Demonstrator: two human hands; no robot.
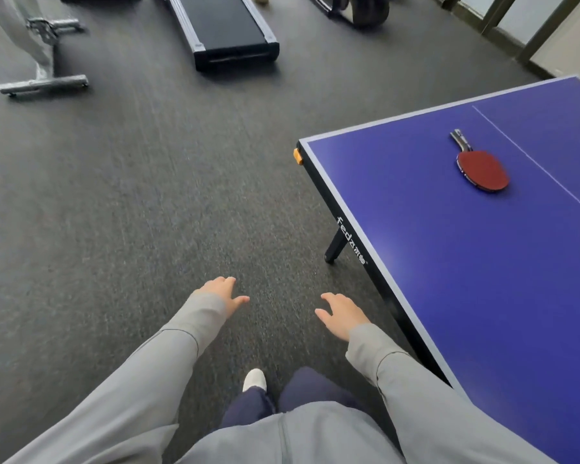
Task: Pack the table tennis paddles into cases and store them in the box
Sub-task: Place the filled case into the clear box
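Note:
A red table tennis paddle [482,168] with a dark handle lies flat on the blue table tennis table [449,262] at the right, handle pointing away from me. It seems to rest on a second paddle, only a dark edge showing. My left hand [222,292] and my right hand [341,314] hang over the dark carpet, left of the table's edge, fingers relaxed and holding nothing. Both are well short of the paddle. No case or box is in view.
A treadmill [225,28] lies on the floor at the back. A metal frame on wheels [42,58] stands at the back left. An orange corner guard [297,156] marks the table's near corner. Windows run along the far right.

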